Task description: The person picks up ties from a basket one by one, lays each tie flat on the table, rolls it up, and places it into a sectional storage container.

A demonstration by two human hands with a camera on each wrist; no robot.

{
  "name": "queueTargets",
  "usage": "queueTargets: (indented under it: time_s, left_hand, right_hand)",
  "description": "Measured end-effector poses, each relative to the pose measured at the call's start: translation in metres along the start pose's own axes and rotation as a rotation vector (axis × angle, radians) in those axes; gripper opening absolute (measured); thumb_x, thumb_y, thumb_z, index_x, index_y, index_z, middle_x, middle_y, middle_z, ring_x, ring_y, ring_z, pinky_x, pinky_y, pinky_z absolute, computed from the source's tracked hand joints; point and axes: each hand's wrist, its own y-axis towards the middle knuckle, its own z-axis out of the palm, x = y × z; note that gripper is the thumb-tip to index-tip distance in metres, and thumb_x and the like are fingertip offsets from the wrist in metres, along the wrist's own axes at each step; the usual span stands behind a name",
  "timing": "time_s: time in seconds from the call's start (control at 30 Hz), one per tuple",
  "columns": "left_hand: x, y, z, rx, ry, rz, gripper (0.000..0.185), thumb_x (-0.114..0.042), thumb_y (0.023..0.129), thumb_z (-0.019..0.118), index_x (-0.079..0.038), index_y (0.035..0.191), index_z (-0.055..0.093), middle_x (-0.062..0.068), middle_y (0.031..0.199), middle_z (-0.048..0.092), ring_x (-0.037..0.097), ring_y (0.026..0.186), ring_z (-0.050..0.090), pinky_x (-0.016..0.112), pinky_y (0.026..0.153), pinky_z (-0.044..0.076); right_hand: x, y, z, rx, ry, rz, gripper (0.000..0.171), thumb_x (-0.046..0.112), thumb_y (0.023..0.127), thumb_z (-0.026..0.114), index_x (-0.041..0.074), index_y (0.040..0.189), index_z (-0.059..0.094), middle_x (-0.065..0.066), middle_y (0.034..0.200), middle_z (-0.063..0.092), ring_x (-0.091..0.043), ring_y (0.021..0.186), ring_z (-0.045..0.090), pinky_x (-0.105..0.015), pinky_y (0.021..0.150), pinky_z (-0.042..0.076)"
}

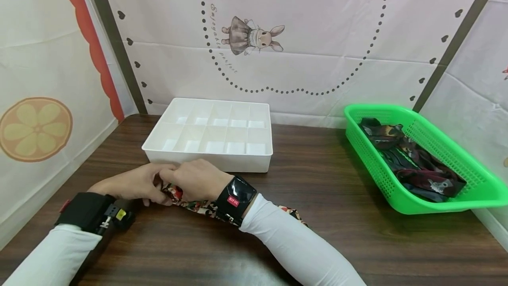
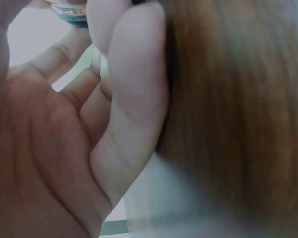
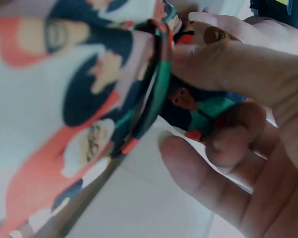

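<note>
A strip of patterned cloth (image 1: 198,206) in red, white and dark colours lies on the brown table (image 1: 325,197), running under my right forearm. Its left end is a small roll (image 3: 198,111). My left hand (image 1: 132,184) and right hand (image 1: 196,179) meet over that end, just in front of the white divided box (image 1: 216,132). In the right wrist view my right fingers (image 3: 223,134) curl round the rolled end while the loose cloth (image 3: 74,114) fills the left of the picture. The left wrist view shows my left fingers (image 2: 129,104) curled, with a bit of the cloth (image 2: 69,12) at the top edge.
A green plastic basket (image 1: 480,186) at the right holds several dark patterned cloth pieces (image 1: 412,162). The white box has two rows of empty compartments. Printed fabric walls close the table in at the back and both sides.
</note>
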Motion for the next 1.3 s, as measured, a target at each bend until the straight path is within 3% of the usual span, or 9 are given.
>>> queueTargets:
  time_s: [0.27,0.4,0.53,0.63,0.8,0.93,1.1,1.3]
  left_hand:
    - [-0.0019,0.0012,0.0005,0.000,0.027,-0.001,0.046,-0.003,0.082,0.082,-0.005,0.123,0.060,0.012,0.096,0.069,0.022,0.071,0.067,0.038,0.049,0.057]
    - [-0.0010,0.0012,0.0012,-0.010,0.020,0.013,0.054,-0.006,0.085,0.084,-0.005,0.132,0.059,0.013,0.095,0.065,0.021,0.064,0.066,0.038,0.046,0.056]
    - [0.0006,-0.0004,0.0013,-0.012,0.009,0.012,0.042,-0.010,0.088,0.085,-0.004,0.123,0.062,0.013,0.088,0.065,0.021,0.059,0.065,0.039,0.046,0.056]
    - [0.0016,-0.0013,0.0013,-0.013,0.010,-0.003,0.037,-0.012,0.089,0.085,-0.003,0.118,0.063,0.012,0.083,0.067,0.021,0.057,0.064,0.038,0.047,0.056]
    - [-0.0014,0.0012,0.0023,-0.018,0.036,-0.016,0.051,-0.013,0.087,0.086,-0.005,0.129,0.058,0.012,0.089,0.070,0.023,0.058,0.065,0.039,0.047,0.057]
    - [-0.0035,0.0019,0.0024,-0.029,0.041,-0.032,0.054,-0.015,0.086,0.088,-0.006,0.130,0.057,0.011,0.089,0.069,0.023,0.058,0.065,0.039,0.047,0.056]
    - [-0.0014,0.0017,0.0011,-0.012,0.028,0.035,0.061,-0.013,0.086,0.089,-0.008,0.138,0.057,0.007,0.081,0.064,0.018,0.057,0.063,0.037,0.044,0.054]
    - [-0.0015,0.0012,0.0005,-0.015,0.055,0.026,0.060,-0.018,0.085,0.091,-0.010,0.137,0.061,0.009,0.089,0.066,0.017,0.059,0.063,0.037,0.046,0.055]
  right_hand:
    - [0.0010,-0.0002,-0.0082,0.151,0.128,0.042,0.041,0.022,0.092,0.082,0.026,0.130,0.067,0.013,0.087,0.061,-0.005,0.083,0.059,-0.025,0.071,0.050]
    - [-0.0011,-0.0007,-0.0065,0.087,0.069,0.021,0.031,0.020,0.092,0.082,0.023,0.119,0.069,0.011,0.081,0.059,-0.006,0.076,0.056,-0.024,0.069,0.050]
    - [-0.0034,-0.0001,-0.0028,0.023,0.029,-0.011,0.031,0.023,0.090,0.086,0.018,0.111,0.065,0.011,0.077,0.056,-0.007,0.071,0.054,-0.023,0.068,0.049]
    - [-0.0039,0.0007,-0.0023,0.036,0.043,-0.022,0.032,0.022,0.090,0.085,0.018,0.114,0.063,0.012,0.080,0.058,-0.006,0.072,0.055,-0.023,0.068,0.049]
    - [-0.0055,-0.0015,-0.0061,0.107,0.075,-0.016,0.041,0.009,0.091,0.080,0.025,0.127,0.068,0.014,0.099,0.064,-0.006,0.081,0.056,-0.023,0.070,0.049]
    - [-0.0063,-0.0019,-0.0054,0.076,0.061,-0.013,0.037,0.005,0.093,0.076,0.025,0.123,0.069,0.012,0.094,0.063,-0.006,0.079,0.056,-0.023,0.070,0.049]
    - [-0.0045,-0.0001,-0.0010,0.009,-0.011,-0.010,0.028,0.007,0.094,0.076,0.019,0.116,0.063,0.009,0.087,0.062,-0.008,0.072,0.058,-0.024,0.068,0.052]
    - [-0.0051,-0.0008,-0.0064,0.074,0.057,-0.013,0.043,0.012,0.091,0.081,0.024,0.130,0.067,0.012,0.098,0.066,-0.007,0.077,0.058,-0.025,0.069,0.051]
